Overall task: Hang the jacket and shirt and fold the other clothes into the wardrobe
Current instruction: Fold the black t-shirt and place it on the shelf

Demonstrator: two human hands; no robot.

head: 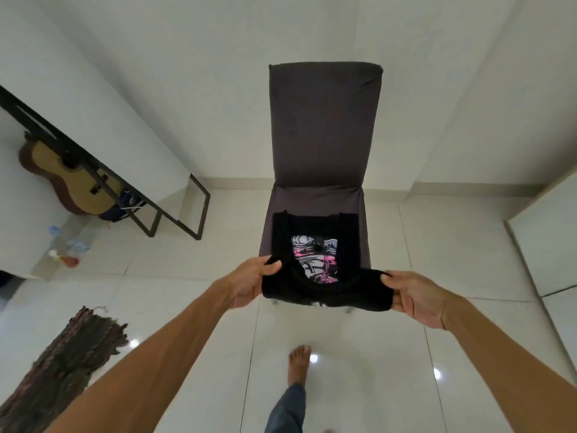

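Left hand [249,284] and right hand [416,296] grip one black T-shirt [315,285] over one chair [324,126]

I count one chair [324,126] in a dark cover and one black T-shirt [315,226] bearing a single pink-and-white print. Two hands are in my view: the left hand [249,282] and the right hand [418,298]. One bare foot [299,364] shows whole, plus the toes of a second at the bottom edge. Off to the left I get one guitar [62,173], one black-framed table [175,214] and one fringed rug [68,364]. The plastic bottles [68,245] are too blurred to count. Three light glints [313,358] sit on the floor [187,276].
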